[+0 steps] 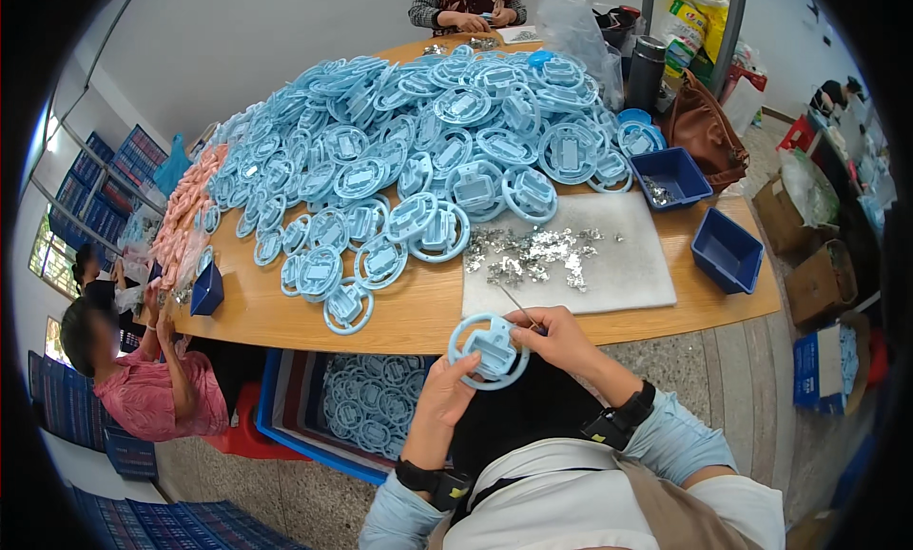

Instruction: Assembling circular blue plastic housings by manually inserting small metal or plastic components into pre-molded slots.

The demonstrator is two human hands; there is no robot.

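Observation:
My left hand [443, 390] grips a light blue round plastic part [495, 352], an open ring with a boxy centre piece, by its left side. Its thumb lies on the centre piece. On the ring's far right side, my right hand [561, 341] is closed around a thin metal tool [518, 307], whose slim end points away toward the table. The tool's exact kind is hard to make out. Just beyond my hands, small silvery metal pieces [533, 255] lie scattered on a whitish foam sheet [623, 255].
A large heap of similar blue parts [380, 141] covers the wooden table [418, 307]. Two dark blue bins [728, 250] and a brown bag [706, 131] sit right. A blue crate [271, 412] of parts stands below left. People work at left and far side.

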